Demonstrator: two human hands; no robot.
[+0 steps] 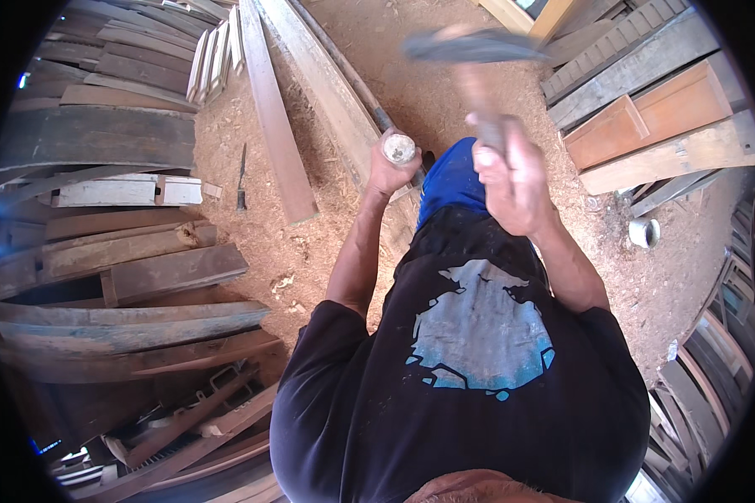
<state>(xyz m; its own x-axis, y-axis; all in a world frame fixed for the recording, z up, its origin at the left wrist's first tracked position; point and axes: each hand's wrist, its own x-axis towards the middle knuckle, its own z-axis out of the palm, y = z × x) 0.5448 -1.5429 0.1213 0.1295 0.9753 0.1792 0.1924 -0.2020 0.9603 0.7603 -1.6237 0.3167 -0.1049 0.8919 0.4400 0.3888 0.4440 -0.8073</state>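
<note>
My left hand (391, 172) is wrapped around an upright tool, whose round, pale, worn handle end (398, 149) faces up like a chisel's; its lower part is hidden. It is held over the end of a long timber beam (331, 92), beside my knee in blue trousers (449, 180). My right hand (516, 180) is closed around the handle of a hammer (476, 48). The hammer's dark head is raised ahead of that hand and smeared by motion.
A loose plank (277, 117) lies left of the beam, and a slim dark tool (242, 178) rests on the shaving-strewn ground. Stacked boards (117, 138) line the left side. More timber (646, 126) lies at the right, near a white cup-like container (643, 232).
</note>
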